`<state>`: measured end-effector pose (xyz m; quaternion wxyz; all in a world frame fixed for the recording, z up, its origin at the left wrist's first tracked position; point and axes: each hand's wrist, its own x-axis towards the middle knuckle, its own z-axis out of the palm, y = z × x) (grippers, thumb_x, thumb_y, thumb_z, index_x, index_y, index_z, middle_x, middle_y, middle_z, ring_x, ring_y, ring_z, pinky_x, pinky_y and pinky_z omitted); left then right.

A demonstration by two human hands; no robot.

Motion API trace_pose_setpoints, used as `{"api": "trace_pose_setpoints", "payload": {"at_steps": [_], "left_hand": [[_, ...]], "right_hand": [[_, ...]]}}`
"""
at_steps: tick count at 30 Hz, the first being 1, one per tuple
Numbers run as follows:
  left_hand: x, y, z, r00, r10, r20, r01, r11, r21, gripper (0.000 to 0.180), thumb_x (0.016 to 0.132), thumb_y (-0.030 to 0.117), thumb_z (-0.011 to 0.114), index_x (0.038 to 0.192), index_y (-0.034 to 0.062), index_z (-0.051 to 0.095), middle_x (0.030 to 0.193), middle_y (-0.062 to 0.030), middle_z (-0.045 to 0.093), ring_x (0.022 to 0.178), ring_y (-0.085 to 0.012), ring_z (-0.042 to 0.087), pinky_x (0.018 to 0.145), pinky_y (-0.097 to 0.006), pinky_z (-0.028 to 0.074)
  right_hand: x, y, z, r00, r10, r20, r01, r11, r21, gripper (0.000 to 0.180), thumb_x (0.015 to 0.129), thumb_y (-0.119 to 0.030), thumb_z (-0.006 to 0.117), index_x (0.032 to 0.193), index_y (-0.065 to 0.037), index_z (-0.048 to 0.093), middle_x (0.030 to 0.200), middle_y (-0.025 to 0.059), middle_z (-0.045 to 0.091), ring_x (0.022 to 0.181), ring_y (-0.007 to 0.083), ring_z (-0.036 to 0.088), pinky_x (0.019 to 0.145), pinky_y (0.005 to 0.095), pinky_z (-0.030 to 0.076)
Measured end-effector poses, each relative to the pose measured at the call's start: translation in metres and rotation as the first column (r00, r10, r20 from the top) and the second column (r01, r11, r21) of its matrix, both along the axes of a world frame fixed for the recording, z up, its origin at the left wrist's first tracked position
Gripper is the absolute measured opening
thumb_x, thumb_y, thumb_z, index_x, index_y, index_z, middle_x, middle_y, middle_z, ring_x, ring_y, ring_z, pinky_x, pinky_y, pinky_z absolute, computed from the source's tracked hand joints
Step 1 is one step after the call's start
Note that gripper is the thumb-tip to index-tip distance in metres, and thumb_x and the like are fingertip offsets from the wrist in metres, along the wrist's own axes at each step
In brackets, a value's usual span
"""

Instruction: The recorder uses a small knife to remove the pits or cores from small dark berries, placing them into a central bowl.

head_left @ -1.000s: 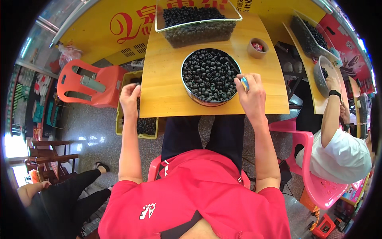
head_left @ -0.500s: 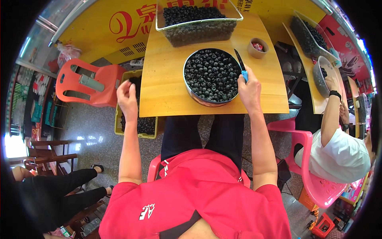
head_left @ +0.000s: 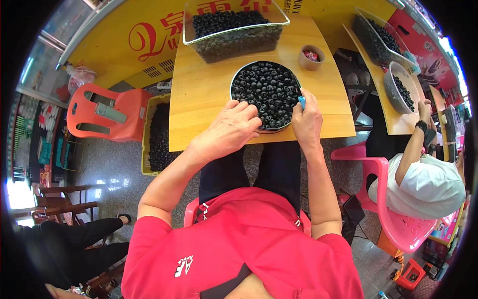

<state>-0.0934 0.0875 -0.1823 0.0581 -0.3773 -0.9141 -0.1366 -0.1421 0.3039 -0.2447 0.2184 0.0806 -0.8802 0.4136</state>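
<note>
A round metal bowl (head_left: pixel 238 77) full of small dark round fruits stands on a yellow wooden table (head_left: pixel 204 94). My left hand (head_left: pixel 230 127) rests over the bowl's near left rim, fingers curled among the fruits; whether it holds one is hidden. Beside the bowl's right rim, my right hand (head_left: pixel 307 118) grips a small knife with a blue handle (head_left: pixel 301 101), its dark blade pointing up along the rim.
A clear rectangular tub (head_left: pixel 234 27) of the same fruits stands behind the bowl, a small brown cup (head_left: pixel 310 57) to its right. A yellow crate (head_left: pixel 155 129) and an orange plastic chair (head_left: pixel 107 114) are at my left. Another person (head_left: pixel 428 179) sits at the right table.
My left hand has swung in from beside the table's left edge to the bowl's near rim. My right hand, still holding the knife, has stayed at the bowl's right side.
</note>
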Motion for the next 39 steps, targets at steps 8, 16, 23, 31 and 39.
{"api": "trace_pose_setpoints", "payload": {"at_steps": [8,16,23,31,39], "left_hand": [[-0.014,-0.003,0.006,0.999,-0.011,0.046,0.017,0.993,-0.114,0.020,0.077,0.010,0.070,0.091,0.0055,0.056,0.090,-0.0102,0.051,0.092,-0.0279,0.052,0.083,-0.039,0.041],[-0.031,-0.017,0.002,0.912,-0.186,0.365,0.094,0.962,0.255,0.017,0.085,0.012,0.065,0.098,0.0036,0.058,0.095,-0.0112,0.056,0.092,-0.0322,0.057,0.081,-0.043,0.046],[-0.041,0.003,0.010,0.936,-0.050,0.348,0.070,0.996,-0.047,0.023,0.091,0.025,0.060,0.085,0.0029,0.059,0.080,-0.0143,0.058,0.085,-0.0345,0.059,0.075,-0.043,0.046],[-0.065,0.023,0.010,0.923,0.021,0.384,0.085,0.963,-0.257,0.020,0.082,0.026,0.065,0.078,0.0055,0.065,0.072,-0.0131,0.066,0.075,-0.0325,0.065,0.065,-0.045,0.048],[-0.072,0.010,-0.008,0.692,-0.134,0.709,-0.100,0.956,0.277,0.015,0.082,0.013,0.068,0.094,0.0023,0.067,0.078,-0.0071,0.067,0.075,-0.0158,0.066,0.066,-0.030,0.051]], "right_hand": [[0.000,0.003,0.000,1.000,0.014,-0.015,-0.014,1.000,0.014,0.035,0.082,0.000,0.056,0.116,-0.003,0.059,0.119,0.0188,0.059,0.107,0.0364,0.059,0.089,0.0420,0.049],[-0.001,0.006,-0.003,0.999,0.023,-0.033,-0.021,0.998,0.051,0.028,0.088,-0.009,0.058,0.115,-0.004,0.061,0.122,0.0178,0.057,0.108,0.0368,0.059,0.088,0.0423,0.050],[-0.001,0.005,-0.001,0.999,0.029,-0.020,-0.028,0.998,0.063,0.026,0.089,-0.010,0.057,0.115,-0.006,0.061,0.122,0.0168,0.057,0.106,0.0359,0.060,0.085,0.0425,0.051],[-0.001,0.006,-0.003,0.999,0.029,-0.024,-0.028,0.998,0.063,0.026,0.089,-0.011,0.058,0.114,-0.006,0.061,0.121,0.0167,0.058,0.105,0.0360,0.060,0.085,0.0422,0.051],[0.008,0.002,0.013,0.997,0.003,-0.077,-0.003,1.000,0.008,0.027,0.091,-0.011,0.061,0.113,0.004,0.060,0.114,0.0211,0.059,0.106,0.0350,0.060,0.089,0.0400,0.048]]}}
